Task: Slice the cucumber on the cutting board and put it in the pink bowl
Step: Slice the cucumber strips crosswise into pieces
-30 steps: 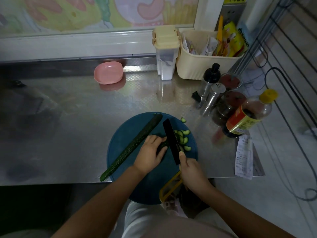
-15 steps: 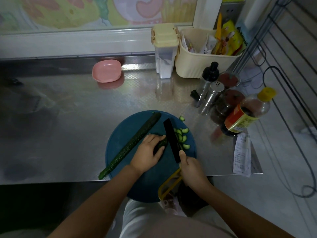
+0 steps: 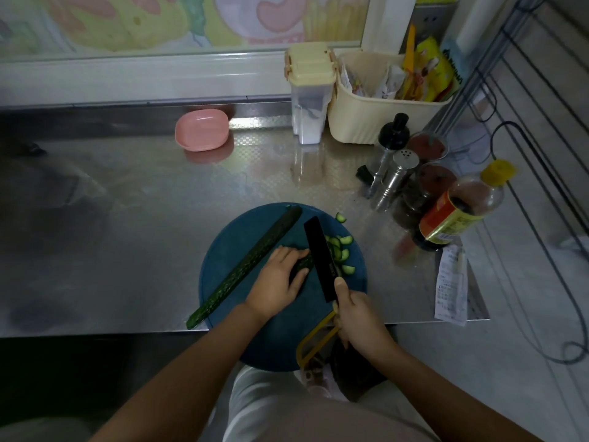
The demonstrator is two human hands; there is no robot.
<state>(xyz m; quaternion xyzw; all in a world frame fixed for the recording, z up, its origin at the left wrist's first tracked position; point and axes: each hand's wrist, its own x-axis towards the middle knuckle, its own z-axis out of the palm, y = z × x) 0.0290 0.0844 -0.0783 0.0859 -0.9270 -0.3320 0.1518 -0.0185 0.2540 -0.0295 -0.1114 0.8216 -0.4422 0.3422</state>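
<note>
Dim room. Shiny steel counter [image 3: 127,234] running under white window frame [image 3: 143,78].
Left grip [image 3: 277,279] curling over short dark-green cucumber piece [image 3: 302,261], pinning it on round blue cutting board [image 3: 229,269].
Right grip [image 3: 357,317] wrapping handle of black-bladed knife [image 3: 320,256], blade touching that piece.
Pale half-moon slices [image 3: 342,250] lying just right of blade.
Long cucumber half [image 3: 248,266] lying just left of left grip.
Pink plastic bowl [image 3: 202,130] sitting well beyond left grip, by window.
Yellow-capped sauce bottle [image 3: 455,212], steel shaker [image 3: 398,173], cream plastic basket [image 3: 366,116] crowding counter beyond right grip.
</note>
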